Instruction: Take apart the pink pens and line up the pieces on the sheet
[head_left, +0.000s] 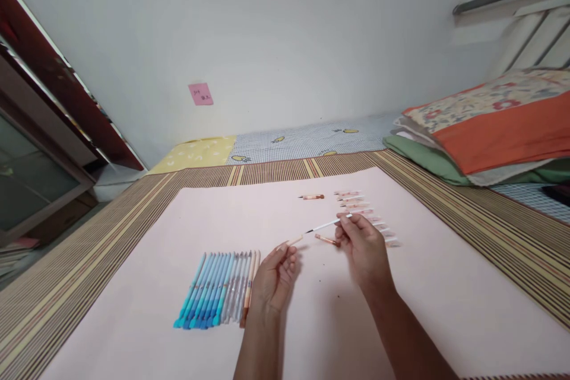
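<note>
My left hand [276,278] is closed in a pinch on a short peach pen barrel [291,242], its open end pointing up and right. My right hand [361,243] is closed on a thin white ink refill [327,224] with a dark tip aimed at that barrel; a small peach pen part [326,240] also sticks out from under its fingers. Just left of my left hand lies a tidy row of several blue, grey and peach pens [220,297] on the pale pink sheet [401,309].
A row of pink pen pieces [363,208] lies beyond my right hand, and one peach piece [312,196] lies apart to their left. The sheet rests on a striped mat [89,261]. Folded bedding [490,124] is stacked at the right; a cabinet [40,148] stands left.
</note>
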Demonstrator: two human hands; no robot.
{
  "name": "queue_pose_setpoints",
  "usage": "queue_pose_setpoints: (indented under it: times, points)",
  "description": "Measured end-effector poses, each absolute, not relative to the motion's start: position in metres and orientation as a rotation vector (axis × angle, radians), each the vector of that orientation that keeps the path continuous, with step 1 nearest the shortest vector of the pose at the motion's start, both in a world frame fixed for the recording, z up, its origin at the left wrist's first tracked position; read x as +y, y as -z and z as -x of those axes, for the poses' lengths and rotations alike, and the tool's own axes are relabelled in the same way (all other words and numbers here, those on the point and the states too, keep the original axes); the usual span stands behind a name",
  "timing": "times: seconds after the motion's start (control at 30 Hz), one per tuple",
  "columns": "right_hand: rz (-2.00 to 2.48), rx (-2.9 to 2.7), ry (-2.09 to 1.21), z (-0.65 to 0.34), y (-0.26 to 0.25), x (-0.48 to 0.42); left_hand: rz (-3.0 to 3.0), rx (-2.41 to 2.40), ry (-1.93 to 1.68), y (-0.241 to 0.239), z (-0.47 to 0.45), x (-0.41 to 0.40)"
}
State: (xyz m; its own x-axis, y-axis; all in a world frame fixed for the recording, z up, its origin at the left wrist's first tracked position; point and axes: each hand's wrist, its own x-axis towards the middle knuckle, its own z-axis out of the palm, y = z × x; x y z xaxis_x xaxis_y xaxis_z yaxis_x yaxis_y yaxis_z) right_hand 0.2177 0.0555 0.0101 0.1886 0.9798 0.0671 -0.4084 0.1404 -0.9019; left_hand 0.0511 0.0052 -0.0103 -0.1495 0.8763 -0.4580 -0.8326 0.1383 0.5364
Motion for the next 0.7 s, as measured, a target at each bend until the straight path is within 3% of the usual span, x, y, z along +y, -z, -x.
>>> queue_pose_setpoints:
  times: [0.2, 0.7]
  points:
    - [0.847, -0.805, -1.365, -0.204, -0.003, 0.052, -0.243, 0.884, -1.516, 0.009, -0.058, 0.005]
    - [0.9, -0.866, -1.455, -0.185, 0.011, 0.044, -0.492, 0.848, -1.517, 0.008, -0.057, 0.002]
